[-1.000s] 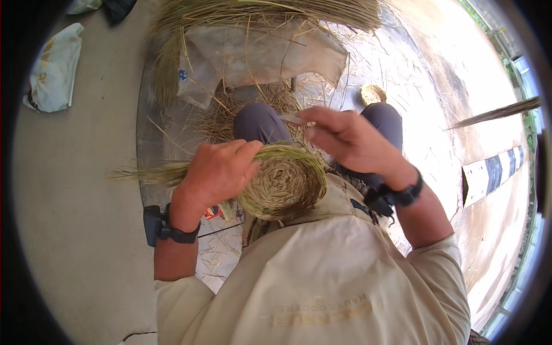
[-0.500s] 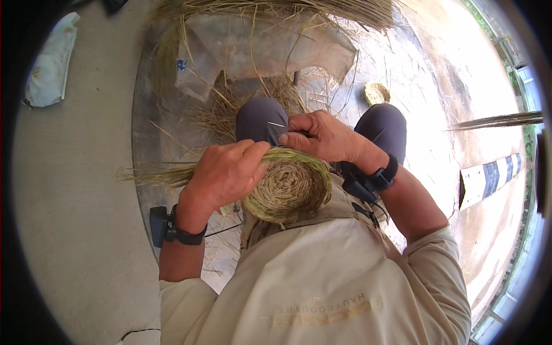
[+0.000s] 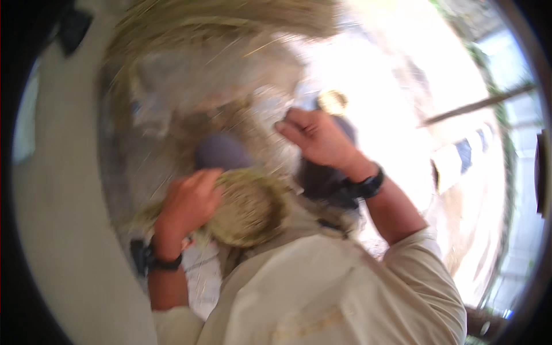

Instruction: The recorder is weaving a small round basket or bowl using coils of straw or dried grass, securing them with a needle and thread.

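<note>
A round, shallow woven straw basket (image 3: pixel 247 208) lies in my lap, with a pale green rim. My left hand (image 3: pixel 190 201) grips it at the left edge, fingers curled over the rim. My right hand (image 3: pixel 316 138) is raised above and to the right of the basket, fingers closed together; motion blur hides what is between them. My grey-clad left knee (image 3: pixel 221 150) shows beyond the basket.
A pile of long straw (image 3: pixel 218 17) and a cloudy plastic sheet (image 3: pixel 213 69) lie ahead. A small straw piece (image 3: pixel 332 102) sits beyond my right knee. A straw bundle (image 3: pixel 477 104) extends at right. A dark bag (image 3: pixel 75 29) lies at upper left.
The whole view has shifted and blurred. My right hand has lifted away from the basket's rim. The thin pointed tool seen at its fingers earlier no longer shows clearly.
</note>
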Tool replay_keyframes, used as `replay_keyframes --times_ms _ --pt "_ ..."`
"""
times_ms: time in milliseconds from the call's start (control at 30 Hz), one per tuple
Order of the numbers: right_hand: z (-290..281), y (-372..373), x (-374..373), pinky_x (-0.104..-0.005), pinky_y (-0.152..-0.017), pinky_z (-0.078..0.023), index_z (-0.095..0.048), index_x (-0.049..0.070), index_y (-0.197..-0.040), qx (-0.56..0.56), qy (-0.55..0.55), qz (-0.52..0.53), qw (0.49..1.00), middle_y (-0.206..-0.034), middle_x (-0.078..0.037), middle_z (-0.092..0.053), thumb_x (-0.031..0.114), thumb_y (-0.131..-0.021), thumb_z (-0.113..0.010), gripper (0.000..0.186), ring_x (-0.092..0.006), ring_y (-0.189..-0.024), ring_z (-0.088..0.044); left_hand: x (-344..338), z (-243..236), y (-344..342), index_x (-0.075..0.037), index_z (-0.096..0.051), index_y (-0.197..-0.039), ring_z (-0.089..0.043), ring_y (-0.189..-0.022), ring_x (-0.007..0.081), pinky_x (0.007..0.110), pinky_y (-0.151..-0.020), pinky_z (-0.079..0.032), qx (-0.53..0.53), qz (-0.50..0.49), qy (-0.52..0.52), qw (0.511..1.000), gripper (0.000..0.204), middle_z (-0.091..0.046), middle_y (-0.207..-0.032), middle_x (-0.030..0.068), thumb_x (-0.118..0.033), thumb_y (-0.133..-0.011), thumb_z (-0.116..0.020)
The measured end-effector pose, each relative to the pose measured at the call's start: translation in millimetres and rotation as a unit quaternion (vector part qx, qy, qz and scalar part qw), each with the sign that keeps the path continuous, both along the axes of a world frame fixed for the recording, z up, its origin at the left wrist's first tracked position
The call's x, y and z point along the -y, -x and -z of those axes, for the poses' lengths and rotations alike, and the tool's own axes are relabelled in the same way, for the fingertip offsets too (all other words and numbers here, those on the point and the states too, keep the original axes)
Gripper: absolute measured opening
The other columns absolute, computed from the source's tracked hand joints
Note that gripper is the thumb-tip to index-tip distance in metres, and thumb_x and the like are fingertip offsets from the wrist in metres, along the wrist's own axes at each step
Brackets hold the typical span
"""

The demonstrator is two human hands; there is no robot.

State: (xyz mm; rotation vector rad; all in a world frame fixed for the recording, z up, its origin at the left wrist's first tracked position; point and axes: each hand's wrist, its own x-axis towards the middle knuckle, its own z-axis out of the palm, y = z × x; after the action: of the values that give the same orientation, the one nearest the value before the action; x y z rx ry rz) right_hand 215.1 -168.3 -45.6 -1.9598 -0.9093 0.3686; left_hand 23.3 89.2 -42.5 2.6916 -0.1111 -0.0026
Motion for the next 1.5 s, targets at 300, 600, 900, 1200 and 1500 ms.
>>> replay_keyframes --times_ms 300,600,900,1200,1500 --pt "32.5 -8.6 177.6 -0.0394 -0.066 -0.051 -0.07 0.0 -0.105 0.042 0.025 0.257 0.965 -0.081 -0.015 -0.066 0.026 -0.105 -0.065 0.027 -0.0285 -0.069 -0.062 46.6 50.9 -42.5 -0.002 -0.063 -0.126 -0.069 -0.098 0.0429 0.052 -0.08 -0.056 0.027 0.001 -0.028 0.999 0.037 -0.07 -0.111 0.0216 -0.016 -0.093 -0.067" --pt "42.9 -63.7 405.0 -0.0271 -0.043 -0.032 -0.074 0.004 -0.107 -0.093 -0.126 0.63 0.76 -0.072 0.001 -0.056 0.035 -0.103 -0.063 0.034 -0.0072 -0.055 -0.045 60.8 78.3 -62.3 0.002 -0.06 -0.134 -0.063 -0.113 0.0455 0.056 -0.098 -0.049 -0.025 -0.003 0.003 1.0 0.049 -0.067 -0.121 0.0244 -0.018 -0.09 -0.069" --pt "-13.9 -180.7 546.5 -0.0284 -0.042 -0.033 -0.074 0.007 -0.111 -0.032 -0.175 0.695 0.696 -0.081 0.001 -0.061 0.03 -0.097 -0.07 0.028 -0.0078 -0.05 -0.044 44.8 57.9 -79.9 0.003 -0.053 -0.146 -0.052 -0.132 0.0467 0.055 -0.115 -0.038 -0.017 -0.016 -0.075 0.997 0.068 -0.059 -0.14 0.026 -0.023 -0.087 -0.072" --pt "-30.4 -282.4 586.5 -0.0312 -0.044 -0.035 -0.074 0.004 -0.118 0.005 -0.2 0.712 0.673 -0.076 -0.001 -0.061 0.025 -0.095 -0.071 0.031 -0.0107 -0.051 -0.047 72.2 -1.6 -95.4 0.001 -0.068 -0.131 -0.066 -0.117 0.042 0.054 -0.105 -0.049 0.103 0.053 -0.069 0.991 0.045 -0.07 -0.127 0.0247 -0.033 -0.102 -0.07" --pt "-49.4 -346.2 593.5 -0.0292 -0.043 -0.028 -0.065 0.002 -0.138 0.028 -0.212 0.711 0.67 -0.064 0.007 -0.045 0.018 -0.097 -0.071 0.044 -0.0081 -0.048 -0.037 105.3 -36.6 -105.1 0.001 -0.071 -0.121 -0.067 -0.11 0.0407 0.053 -0.099 -0.052 0.156 0.092 -0.068 0.981 0.033 -0.072 -0.118 0.0195 -0.026 -0.102 -0.069"
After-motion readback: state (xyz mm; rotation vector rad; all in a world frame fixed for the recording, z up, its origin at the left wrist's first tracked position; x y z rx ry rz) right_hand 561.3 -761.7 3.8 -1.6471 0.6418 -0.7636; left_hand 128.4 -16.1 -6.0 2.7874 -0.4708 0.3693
